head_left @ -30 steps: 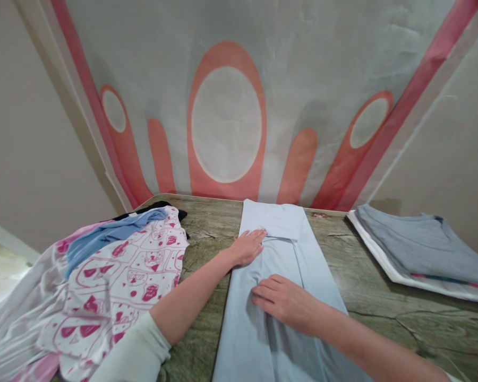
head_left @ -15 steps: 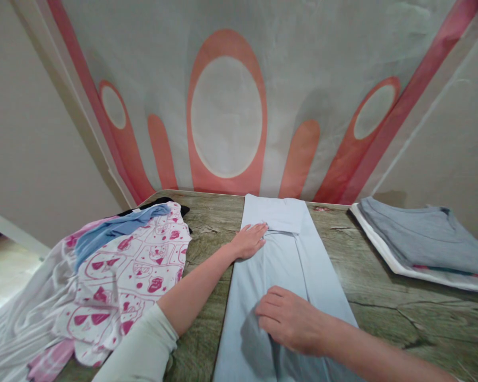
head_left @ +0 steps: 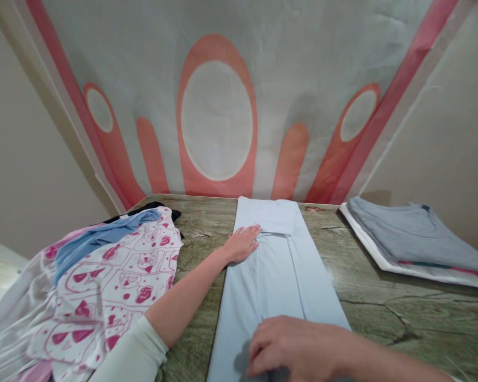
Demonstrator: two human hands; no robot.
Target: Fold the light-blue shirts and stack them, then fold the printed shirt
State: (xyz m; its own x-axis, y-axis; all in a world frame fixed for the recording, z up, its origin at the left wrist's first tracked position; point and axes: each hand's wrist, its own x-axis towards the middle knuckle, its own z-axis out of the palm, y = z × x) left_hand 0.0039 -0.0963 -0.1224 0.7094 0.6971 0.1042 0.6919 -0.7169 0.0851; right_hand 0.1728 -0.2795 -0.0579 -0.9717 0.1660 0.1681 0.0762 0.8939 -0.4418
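Note:
A light blue garment [head_left: 279, 281], folded into a long narrow strip, lies lengthwise on the wooden table in front of me. At its far end a short flap is folded over, and creases run down its middle. My left hand [head_left: 242, 244] rests flat on the strip's left side, just by the edge of that flap, with fingers stretched out. Low in the picture, my right hand [head_left: 290, 345] hovers over the near part of the garment, casting a shadow on it. Its fingers are loosely bent, and I see nothing held in them. The fingertips are partly hidden.
On the left lies a loose heap of clothes, including a white piece with pink prints [head_left: 131, 286] and a blue one [head_left: 107, 241]. A stack of folded garments with a grey shirt [head_left: 402, 233] on top sits at the right. A patterned wall panel [head_left: 219, 185] rises behind the wooden table [head_left: 366, 313].
My right hand has moved down the garment towards me. My left hand stays flat at the flap. The whole view has shifted slightly.

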